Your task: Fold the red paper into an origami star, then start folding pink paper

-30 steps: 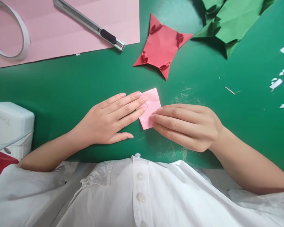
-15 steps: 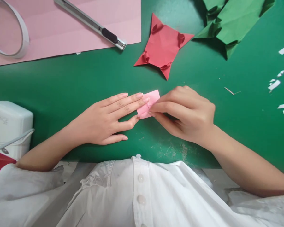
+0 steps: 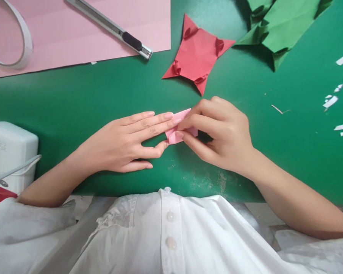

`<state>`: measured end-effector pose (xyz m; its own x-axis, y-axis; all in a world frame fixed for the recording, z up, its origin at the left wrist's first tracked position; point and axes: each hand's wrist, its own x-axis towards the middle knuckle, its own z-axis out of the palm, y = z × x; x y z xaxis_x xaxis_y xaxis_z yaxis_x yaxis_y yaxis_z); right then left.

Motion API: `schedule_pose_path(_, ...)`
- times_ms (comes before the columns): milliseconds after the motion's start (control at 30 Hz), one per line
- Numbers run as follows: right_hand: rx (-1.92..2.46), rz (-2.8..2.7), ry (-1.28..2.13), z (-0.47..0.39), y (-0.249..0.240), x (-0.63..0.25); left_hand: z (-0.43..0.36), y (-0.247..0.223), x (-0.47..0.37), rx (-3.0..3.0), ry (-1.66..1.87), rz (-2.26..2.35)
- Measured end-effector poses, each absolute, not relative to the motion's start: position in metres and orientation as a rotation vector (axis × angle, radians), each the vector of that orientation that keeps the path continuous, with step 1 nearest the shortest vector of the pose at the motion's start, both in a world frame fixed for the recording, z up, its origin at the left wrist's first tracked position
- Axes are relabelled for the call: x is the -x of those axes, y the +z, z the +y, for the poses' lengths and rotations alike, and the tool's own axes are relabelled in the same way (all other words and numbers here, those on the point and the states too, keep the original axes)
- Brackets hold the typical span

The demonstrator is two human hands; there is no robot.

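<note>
A small folded pink paper [image 3: 175, 137] lies on the green table between my two hands. My left hand [image 3: 131, 140] rests flat with its fingers spread, and its fingertips press on the paper's left side. My right hand [image 3: 220, 133] pinches a flap of the paper between thumb and fingers. Its fingers hide the middle of the paper, and a pink corner shows beneath them on the right.
Beyond my hands lie a red folded paper star [image 3: 197, 55] and green folded paper [image 3: 288, 26]. A cutter [image 3: 111, 28] and a white ring [image 3: 25, 42] rest on a pink sheet [image 3: 60, 45]. White scraps [image 3: 330, 102] are at right, a white device [image 3: 14, 152] at left.
My right hand has shifted slightly left and up, lifting a flap of the pink paper. More of the paper shows to the right, under those fingers. My left hand has barely moved.
</note>
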<state>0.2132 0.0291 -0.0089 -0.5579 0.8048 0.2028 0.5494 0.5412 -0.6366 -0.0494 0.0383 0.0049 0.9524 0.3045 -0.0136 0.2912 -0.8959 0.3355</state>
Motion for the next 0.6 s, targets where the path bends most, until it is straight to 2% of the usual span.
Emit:
schedule_pose_path(167, 0.678, -2.340, 0.681, 0.034, -0.013, -0.225, 0.037, 0.002, 0.051, -2.757, 0.068, 0.432)
schedule_pose_path(367, 0.358, -2.467, 0.244, 0.041, -0.017, -0.234, 0.038, 0.002, 0.050, -2.787, 0.130, 0.402)
schedule_pose_path(600, 0.620, -2.396, 0.287, 0.033, -0.020, -0.225, 0.039, 0.002, 0.051, -2.816, 0.077, 0.407)
